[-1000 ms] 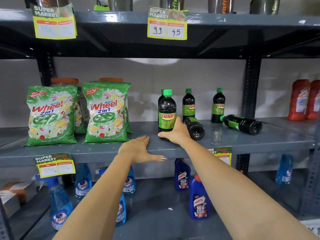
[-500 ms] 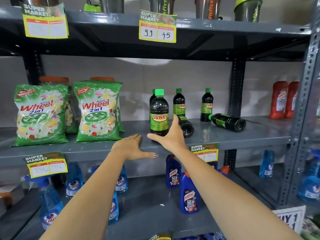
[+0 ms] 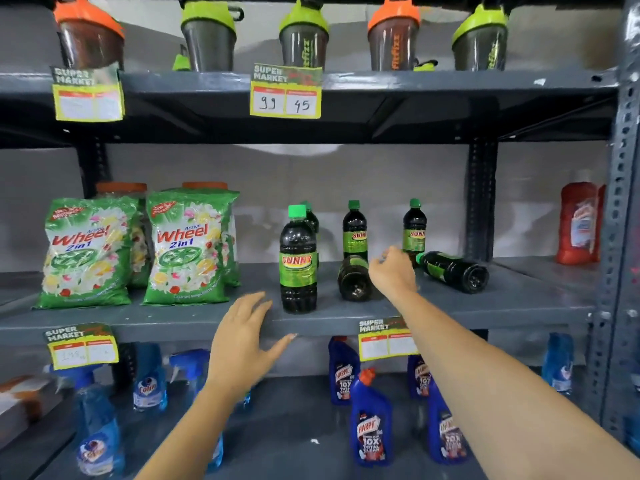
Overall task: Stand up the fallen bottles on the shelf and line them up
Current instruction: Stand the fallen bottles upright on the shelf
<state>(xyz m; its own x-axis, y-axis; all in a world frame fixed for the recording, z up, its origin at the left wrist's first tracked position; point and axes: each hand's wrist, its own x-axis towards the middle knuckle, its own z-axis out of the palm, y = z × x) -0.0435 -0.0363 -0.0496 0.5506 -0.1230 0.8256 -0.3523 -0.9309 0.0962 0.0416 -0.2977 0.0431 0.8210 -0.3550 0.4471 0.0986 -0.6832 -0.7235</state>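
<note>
On the middle grey shelf (image 3: 346,315) a dark Sunny bottle (image 3: 298,261) with a green cap stands upright at the front. Behind it stand three more upright bottles; the middle one (image 3: 354,228) and the right one (image 3: 414,226) show their labels. One bottle (image 3: 354,280) lies on its side with its base toward me. Another fallen bottle (image 3: 453,271) lies further right, cap pointing left. My right hand (image 3: 393,271) hovers between the two fallen bottles, fingers apart, holding nothing. My left hand (image 3: 242,341) is open at the shelf's front edge.
Green Wheel detergent bags (image 3: 188,247) stand at the left of the same shelf. Red bottles (image 3: 578,223) stand beyond the upright post (image 3: 479,199). Shaker cups (image 3: 303,38) line the top shelf. Blue Harpic bottles (image 3: 370,420) and spray bottles fill the bottom shelf.
My right hand let go of the upright front bottle and moved right, over the fallen ones. My left hand lifted off the shelf top to its front edge. The camera tilted up.
</note>
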